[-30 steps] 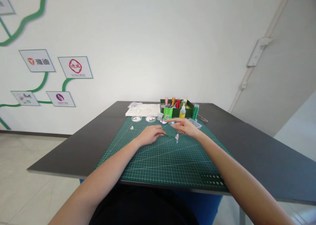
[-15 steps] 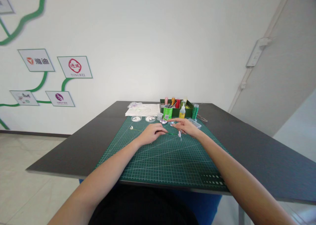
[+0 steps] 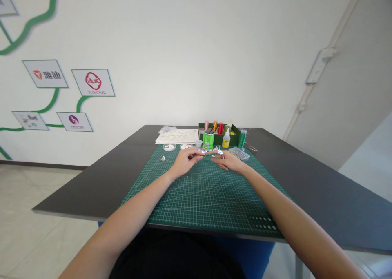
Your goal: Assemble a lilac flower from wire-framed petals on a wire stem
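My left hand (image 3: pixel 183 161) is closed, thumb and fingers pinching a thin green flower stem. At the stem's right end a small whitish flower (image 3: pixel 220 151) shows just above my right hand (image 3: pixel 232 162). The fingers of that hand are bent together beside the flower; what they grip is too small to make out. Both hands hover over the green cutting mat (image 3: pixel 208 201). Left of my left hand, another white flower on a thin stem (image 3: pixel 163 158) lies on the mat.
Behind the hands stand a green can (image 3: pixel 208 140), a glue bottle (image 3: pixel 226 139), a green glitter tube (image 3: pixel 242 139) and a dark green box (image 3: pixel 218 141) of spools. Shallow dishes (image 3: pixel 169 147), white sheets (image 3: pixel 177 136), a clear case (image 3: pixel 239 153) and scissors (image 3: pixel 251 147) lie about.
The stem and its flower have been raised and moved slightly away from me. My right hand's outstretched fingers have curled in beside the flower, uncovering the clear case.
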### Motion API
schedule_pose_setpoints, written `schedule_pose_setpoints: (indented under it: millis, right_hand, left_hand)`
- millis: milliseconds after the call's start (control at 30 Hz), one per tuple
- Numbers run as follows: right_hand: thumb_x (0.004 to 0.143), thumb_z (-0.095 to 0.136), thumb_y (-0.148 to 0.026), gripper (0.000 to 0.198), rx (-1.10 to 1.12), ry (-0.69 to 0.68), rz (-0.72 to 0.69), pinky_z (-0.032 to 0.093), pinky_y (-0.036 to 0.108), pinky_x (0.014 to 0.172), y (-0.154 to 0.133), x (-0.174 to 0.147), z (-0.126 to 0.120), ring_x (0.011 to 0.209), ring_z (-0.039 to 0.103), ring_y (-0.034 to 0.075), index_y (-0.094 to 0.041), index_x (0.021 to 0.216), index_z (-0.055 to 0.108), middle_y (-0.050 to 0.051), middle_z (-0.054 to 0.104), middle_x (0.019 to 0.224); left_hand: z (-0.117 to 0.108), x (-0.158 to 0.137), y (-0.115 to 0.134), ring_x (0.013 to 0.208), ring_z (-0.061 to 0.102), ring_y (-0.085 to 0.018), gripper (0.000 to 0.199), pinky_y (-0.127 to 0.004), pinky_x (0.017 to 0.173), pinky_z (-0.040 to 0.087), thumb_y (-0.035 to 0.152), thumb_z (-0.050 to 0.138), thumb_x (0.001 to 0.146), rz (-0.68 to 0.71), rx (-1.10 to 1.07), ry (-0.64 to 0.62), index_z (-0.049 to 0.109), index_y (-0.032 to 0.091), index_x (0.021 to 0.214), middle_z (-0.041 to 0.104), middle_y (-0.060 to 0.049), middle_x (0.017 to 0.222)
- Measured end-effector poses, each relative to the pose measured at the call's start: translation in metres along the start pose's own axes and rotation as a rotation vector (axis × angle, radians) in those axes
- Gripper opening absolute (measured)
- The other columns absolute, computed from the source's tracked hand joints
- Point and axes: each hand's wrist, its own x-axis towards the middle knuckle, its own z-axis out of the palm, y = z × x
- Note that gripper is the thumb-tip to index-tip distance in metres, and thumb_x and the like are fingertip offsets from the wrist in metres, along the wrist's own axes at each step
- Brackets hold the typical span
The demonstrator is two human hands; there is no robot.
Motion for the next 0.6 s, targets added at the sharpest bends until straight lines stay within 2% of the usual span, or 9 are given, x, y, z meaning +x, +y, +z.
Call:
schedule_pose_setpoints:
  millis: [67, 267, 433, 600]
  right_hand:
    - [0.084, 0.062, -0.039, 0.042, -0.027, -0.013, -0.009, 0.029, 0.021, 0.041, 0.000, 0.001, 0.001, 0.034, 0.031, 0.007, -0.007, 0.110, 0.066, -0.010, 0.039, 0.039]
    - [0.088, 0.058, -0.040, 0.054, -0.015, -0.069, -0.009, 0.026, 0.019, 0.040, 0.001, 0.001, 0.003, 0.036, 0.030, 0.006, -0.009, 0.132, 0.056, -0.011, 0.041, 0.042]
    - [0.088, 0.058, -0.040, 0.055, -0.025, -0.076, -0.014, 0.026, 0.018, 0.040, 0.000, 0.001, 0.003, 0.036, 0.031, 0.006, -0.009, 0.134, 0.056, -0.010, 0.042, 0.043]
    - [0.089, 0.058, -0.040, 0.054, -0.027, -0.080, -0.008, 0.027, 0.018, 0.040, -0.002, 0.000, 0.004, 0.036, 0.031, 0.006, -0.010, 0.134, 0.056, -0.011, 0.041, 0.042]
  left_hand:
    - [0.000, 0.000, -0.002, 0.077, 0.060, -0.016, 0.014, -0.023, 0.062, 0.044, 0.025, 0.064, 0.087, -0.015, -0.014, 0.024, 0.075, 0.018, 0.093, 0.068, -0.006, 0.085]
    - [0.001, 0.001, -0.004, 0.066, 0.058, -0.012, 0.015, -0.023, 0.059, 0.046, 0.026, 0.065, 0.085, -0.082, -0.110, 0.081, 0.074, 0.016, 0.093, 0.068, -0.006, 0.086]
    - [-0.001, 0.002, -0.007, 0.064, 0.058, -0.012, 0.018, -0.022, 0.056, 0.044, 0.029, 0.067, 0.084, -0.097, -0.155, 0.132, 0.073, 0.016, 0.094, 0.067, -0.004, 0.078]
    - [-0.001, 0.003, -0.011, 0.065, 0.058, -0.013, 0.019, -0.023, 0.057, 0.045, 0.029, 0.066, 0.084, -0.103, -0.167, 0.140, 0.073, 0.017, 0.097, 0.068, -0.005, 0.081]
